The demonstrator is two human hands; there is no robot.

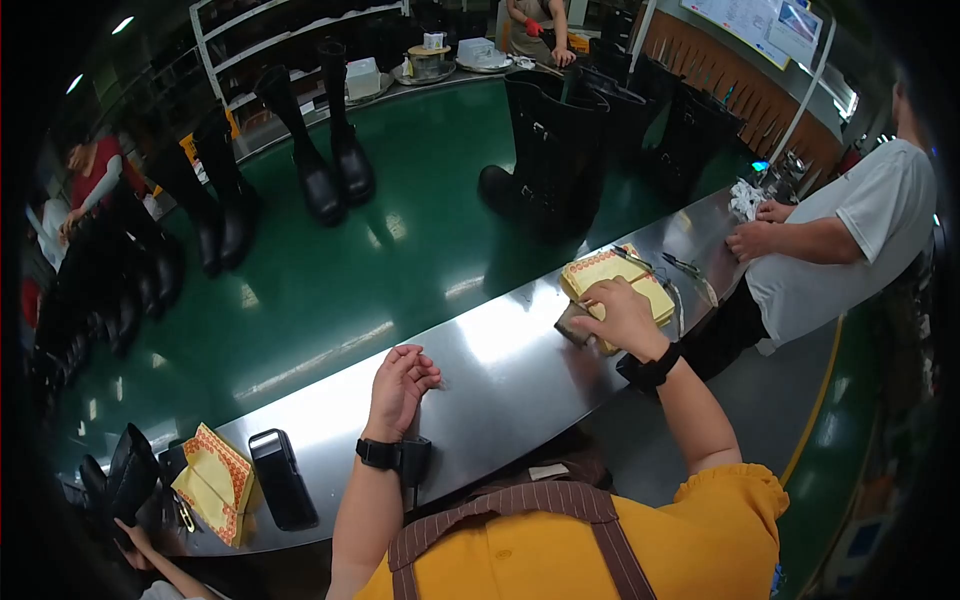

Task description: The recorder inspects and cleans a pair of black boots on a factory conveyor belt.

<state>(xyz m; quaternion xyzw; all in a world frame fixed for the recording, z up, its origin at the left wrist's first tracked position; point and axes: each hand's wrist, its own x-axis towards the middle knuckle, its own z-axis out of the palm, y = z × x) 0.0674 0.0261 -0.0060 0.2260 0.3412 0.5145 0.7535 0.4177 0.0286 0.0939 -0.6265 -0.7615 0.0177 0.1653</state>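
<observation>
My right hand (625,318) is at the right part of the steel table edge, its fingers closed over a small olive-brown block (577,323). Just beside that block lies a stack of yellow sheets (610,268) with red patterned borders, partly covered by the hand. My left hand (402,385) rests palm turned inward above the steel strip (480,360), fingers loosely curled and holding nothing visible. A black strap circles each wrist, and the left one has a dark box-like piece on it.
Tall black boots (550,150) stand across the green tabletop (430,220). A black handheld device (283,480) and more yellow papers (215,485) lie at left. Pens or small tools (690,272) rest beyond the stack. A person in white (850,220) stands at right; a co-worker's hand (135,540) shows lower left.
</observation>
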